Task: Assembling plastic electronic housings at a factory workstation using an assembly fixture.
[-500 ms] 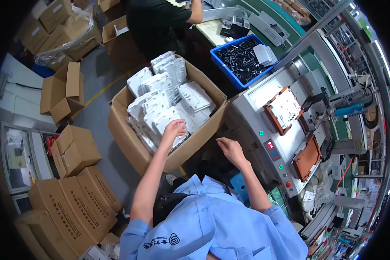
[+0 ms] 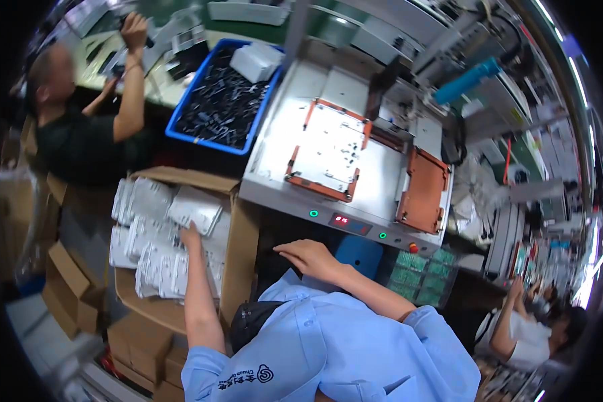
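My left hand (image 2: 190,236) reaches into a large cardboard box (image 2: 244,251) at left. It is at the near edge of a flat-lying white plastic panel (image 2: 195,209); its fingers are foreshortened, and whether they grip the panel is unclear. Several more white panels (image 2: 155,251) stand on edge in rows around it. My right hand (image 2: 308,258) hovers in front of the machine bench with its fingers stretched out, holding nothing. On the bench, another white panel (image 2: 329,151) with small dark parts lies in an orange-brown fixture (image 2: 321,189).
A second orange-brown fixture (image 2: 425,191) sits to the right, below a blue cylinder (image 2: 467,80). Lit buttons and a red knob (image 2: 413,248) line the bench front. A blue bin (image 2: 214,100) holds black parts. A co-worker (image 2: 80,134) works at far left; another person (image 2: 516,328) is at right.
My view has swung right toward the bench, so the box appears further left. My left hand has moved from above the upright panels to the flat-lying panel. My right hand stays empty.
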### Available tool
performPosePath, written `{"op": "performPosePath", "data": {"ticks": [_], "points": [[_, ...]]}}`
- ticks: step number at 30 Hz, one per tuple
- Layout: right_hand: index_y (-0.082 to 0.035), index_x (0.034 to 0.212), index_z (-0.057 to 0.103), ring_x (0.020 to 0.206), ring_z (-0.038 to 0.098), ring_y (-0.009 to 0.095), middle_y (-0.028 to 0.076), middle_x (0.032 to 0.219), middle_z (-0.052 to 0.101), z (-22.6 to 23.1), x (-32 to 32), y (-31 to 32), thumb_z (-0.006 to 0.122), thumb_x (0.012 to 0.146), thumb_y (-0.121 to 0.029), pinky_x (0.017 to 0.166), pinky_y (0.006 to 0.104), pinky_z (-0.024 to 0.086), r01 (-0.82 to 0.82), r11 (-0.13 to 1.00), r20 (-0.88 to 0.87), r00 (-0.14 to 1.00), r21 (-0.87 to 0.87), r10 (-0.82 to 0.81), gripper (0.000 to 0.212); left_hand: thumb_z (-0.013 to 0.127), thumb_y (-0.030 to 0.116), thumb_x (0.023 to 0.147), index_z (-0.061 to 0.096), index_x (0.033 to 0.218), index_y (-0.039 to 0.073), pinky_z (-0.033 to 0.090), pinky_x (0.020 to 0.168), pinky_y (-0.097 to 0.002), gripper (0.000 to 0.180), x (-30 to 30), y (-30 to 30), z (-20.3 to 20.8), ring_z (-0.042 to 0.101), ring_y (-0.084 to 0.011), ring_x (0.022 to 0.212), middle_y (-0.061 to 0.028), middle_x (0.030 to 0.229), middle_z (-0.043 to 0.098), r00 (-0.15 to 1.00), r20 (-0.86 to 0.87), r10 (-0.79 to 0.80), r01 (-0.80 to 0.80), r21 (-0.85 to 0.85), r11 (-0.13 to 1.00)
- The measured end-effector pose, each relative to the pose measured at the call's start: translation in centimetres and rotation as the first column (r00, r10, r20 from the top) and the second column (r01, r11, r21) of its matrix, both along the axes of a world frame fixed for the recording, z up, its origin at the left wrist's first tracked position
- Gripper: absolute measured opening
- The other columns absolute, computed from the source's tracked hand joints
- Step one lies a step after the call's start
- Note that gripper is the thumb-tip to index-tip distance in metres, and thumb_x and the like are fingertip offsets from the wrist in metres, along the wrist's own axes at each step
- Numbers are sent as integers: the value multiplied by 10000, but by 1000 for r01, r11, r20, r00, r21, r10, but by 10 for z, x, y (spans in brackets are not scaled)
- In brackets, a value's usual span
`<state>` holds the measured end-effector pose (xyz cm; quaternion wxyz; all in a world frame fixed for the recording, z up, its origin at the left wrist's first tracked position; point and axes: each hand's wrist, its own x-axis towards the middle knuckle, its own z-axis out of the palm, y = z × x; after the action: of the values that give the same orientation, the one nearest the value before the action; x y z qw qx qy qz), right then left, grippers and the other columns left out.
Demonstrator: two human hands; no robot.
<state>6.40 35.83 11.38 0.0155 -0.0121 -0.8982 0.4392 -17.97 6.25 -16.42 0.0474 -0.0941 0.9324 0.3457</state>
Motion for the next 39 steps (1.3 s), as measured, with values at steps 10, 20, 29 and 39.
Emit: {"op": "performPosePath", "data": {"ticks": [10, 20, 29, 39], "points": [[-17, 1155, 640, 801, 640, 102, 79, 890, 691, 54, 28, 81, 516, 972, -121, 728, 251, 510, 768, 621, 16, 630, -155, -776, 244, 630, 285, 816, 589, 890, -94, 497, 751, -464, 389, -20, -21, 43, 638, -422, 787, -281, 885, 652, 991, 19, 129, -125, -149, 981], [-1, 1130, 645, 823, 629, 123, 84, 928, 684, 52, 27, 115, 515, 975, -143, 752, 252, 495, 858, 440, 33, 464, -265, -885, 248, 565, 122, 783, 573, 972, -21, 499, 787, -364, 238, -18, -23, 190, 612, -241, 897, -113, 1001, 615, 933, 243, 266, -348, 803, 485], [8, 1304, 489, 795, 636, 175, 129, 972, 632, 45, -6, 118, 615, 923, -280, 666, 293, 493, 770, 627, 278, 632, -120, -723, 493, 479, 72, 930, 441, 1268, -62, 420, 617, -254, 365, 11, -3, 254, 453, -132, 702, -84, 957, 549, 907, 380, -179, -412, 722, -555], [22, 1242, 473, 858, 635, 377, 225, 1021, 618, 31, -20, 115, 492, 968, -349, 772, 439, 503, 711, 664, 117, 657, 230, -744, 462, 560, 238, 945, 418, 1302, -34, 401, 545, -240, 471, 44, 123, 309, 419, -131, 625, -63, 813, 464, 858, 125, -498, -421, 725, -545]]}}
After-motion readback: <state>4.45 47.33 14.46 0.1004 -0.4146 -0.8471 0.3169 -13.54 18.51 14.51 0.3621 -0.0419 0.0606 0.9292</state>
